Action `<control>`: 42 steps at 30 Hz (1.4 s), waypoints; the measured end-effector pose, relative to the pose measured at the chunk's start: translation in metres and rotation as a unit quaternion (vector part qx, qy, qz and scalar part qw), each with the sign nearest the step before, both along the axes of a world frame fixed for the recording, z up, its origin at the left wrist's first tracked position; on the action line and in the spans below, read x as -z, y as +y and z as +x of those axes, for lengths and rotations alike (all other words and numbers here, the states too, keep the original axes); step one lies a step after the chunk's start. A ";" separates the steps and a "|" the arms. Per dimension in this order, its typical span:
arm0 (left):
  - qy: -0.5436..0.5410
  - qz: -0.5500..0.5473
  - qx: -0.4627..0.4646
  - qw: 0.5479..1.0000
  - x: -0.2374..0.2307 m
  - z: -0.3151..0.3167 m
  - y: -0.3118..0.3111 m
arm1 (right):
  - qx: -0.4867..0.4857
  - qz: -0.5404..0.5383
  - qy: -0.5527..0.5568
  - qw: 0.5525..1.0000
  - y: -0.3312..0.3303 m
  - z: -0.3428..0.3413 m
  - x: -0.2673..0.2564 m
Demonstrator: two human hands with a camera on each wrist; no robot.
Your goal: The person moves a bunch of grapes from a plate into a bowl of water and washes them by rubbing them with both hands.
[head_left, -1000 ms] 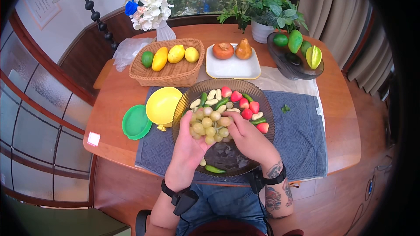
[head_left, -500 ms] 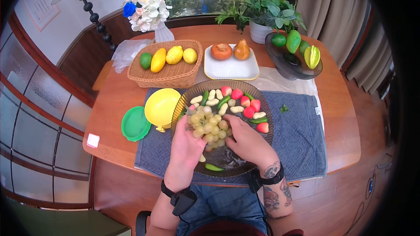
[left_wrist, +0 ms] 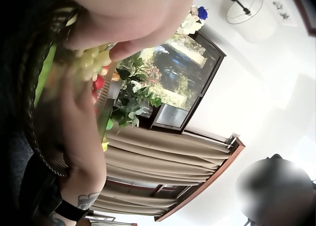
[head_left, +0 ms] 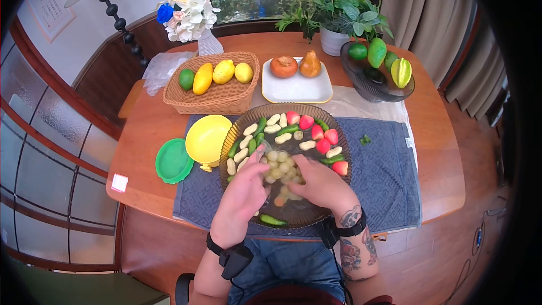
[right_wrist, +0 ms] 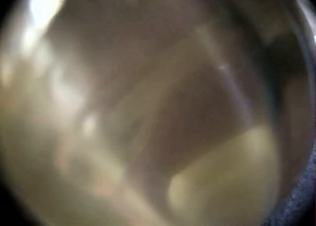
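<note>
A bunch of pale green grapes is down in a large ribbed brown glass bowl that holds water. On the bunch's left side my left hand grips it with curled fingers, while my right hand holds it from the right, thumb and fingers around the lower grapes. Peanuts, small cucumbers and red-and-white radishes lie around the bunch in the bowl. In the left wrist view the grapes show between both hands; the right wrist view is blurred.
A yellow bowl and a green dish stand left of the glass bowl on a blue towel and the table. Behind are a wicker basket of fruit, a white tray and a dark fruit stand.
The grapes have gone down from above the bowl into it, slightly rightward. My left hand has turned from palm-up under the bunch to its side, uncovering peanuts and cucumbers at the left.
</note>
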State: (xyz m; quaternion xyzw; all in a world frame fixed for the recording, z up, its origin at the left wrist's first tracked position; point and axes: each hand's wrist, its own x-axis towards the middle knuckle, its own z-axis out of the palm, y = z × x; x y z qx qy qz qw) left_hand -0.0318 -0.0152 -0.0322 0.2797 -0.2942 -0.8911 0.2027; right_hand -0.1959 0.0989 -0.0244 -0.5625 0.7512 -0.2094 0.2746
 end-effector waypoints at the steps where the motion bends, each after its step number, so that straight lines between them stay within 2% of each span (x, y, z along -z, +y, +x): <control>1: 0.000 0.000 0.000 1.000 0.000 0.000 0.000 | 0.006 -0.006 0.001 1.000 0.001 0.001 -0.001; 5: -0.013 0.004 -0.006 1.000 0.006 -0.001 -0.004 | 0.050 -0.033 -0.014 0.998 0.000 0.005 0.011; 7: -0.020 0.009 -0.010 1.000 0.007 0.000 -0.005 | 0.063 -0.125 -0.009 0.990 0.000 0.007 0.018; 8: -0.008 0.024 0.002 1.000 0.005 0.000 -0.005 | 0.064 -0.125 -0.009 0.990 0.000 0.006 0.015; 10: 0.005 0.038 0.014 0.999 -0.001 0.001 -0.004 | -0.038 -0.162 -0.061 0.984 -0.001 0.003 0.007; 14: 0.001 0.048 0.024 0.999 -0.005 0.001 -0.003 | -0.059 -0.171 -0.020 0.983 0.002 0.005 0.005; 16: 0.004 0.049 0.031 0.998 -0.004 0.001 -0.004 | 0.035 -0.068 -0.116 0.990 0.001 0.006 -0.005; 18: 0.020 0.024 0.055 0.998 -0.005 0.001 -0.004 | 0.042 -0.070 -0.094 0.992 0.001 0.006 -0.011; 19: 0.020 0.024 0.055 0.998 -0.003 0.001 -0.005 | 0.035 -0.030 -0.096 0.994 0.000 0.006 -0.021; 21: 0.034 0.023 0.020 0.999 0.004 0.002 -0.005 | 0.029 0.010 -0.100 0.995 0.000 0.006 -0.021; 23: 0.026 0.018 -0.007 0.999 -0.003 0.001 -0.002 | 0.035 -0.155 -0.176 0.972 0.002 0.006 -0.009; 24: 0.018 0.013 -0.033 0.999 -0.006 0.000 -0.001 | 0.035 -0.155 -0.176 0.972 0.001 0.006 -0.009; 26: 0.043 0.020 -0.041 0.998 -0.009 -0.001 0.002 | 0.034 -0.228 -0.166 0.959 -0.001 0.006 -0.009; 27: 0.069 0.026 -0.048 0.996 -0.010 -0.001 0.002 | 0.012 -0.235 -0.166 0.958 -0.003 0.006 -0.009; 31: 0.057 0.020 -0.053 0.997 -0.006 -0.003 0.000 | -0.018 -0.251 -0.186 0.950 -0.005 0.009 -0.009; 33: 0.023 0.005 -0.043 0.999 -0.002 -0.002 0.000 | -0.047 -0.281 -0.139 0.949 -0.004 0.014 -0.014; 34: 0.022 0.005 -0.043 0.999 -0.001 -0.003 -0.001 | -0.047 -0.281 -0.139 0.949 -0.003 0.014 -0.012; 36: 0.036 -0.006 -0.013 0.999 0.000 -0.003 -0.002 | -0.049 -0.273 -0.024 0.961 -0.003 0.013 -0.008; 37: 0.035 -0.006 -0.012 0.999 -0.001 -0.003 -0.002 | -0.048 -0.272 -0.024 0.961 -0.002 0.012 -0.006; 39: 0.053 -0.004 0.029 0.998 -0.003 -0.002 -0.002 | 0.023 -0.183 -0.107 0.977 -0.002 0.008 -0.004; 42: 0.047 0.007 0.023 0.999 -0.004 -0.002 -0.001 | 0.047 -0.117 -0.109 0.986 0.000 0.010 -0.012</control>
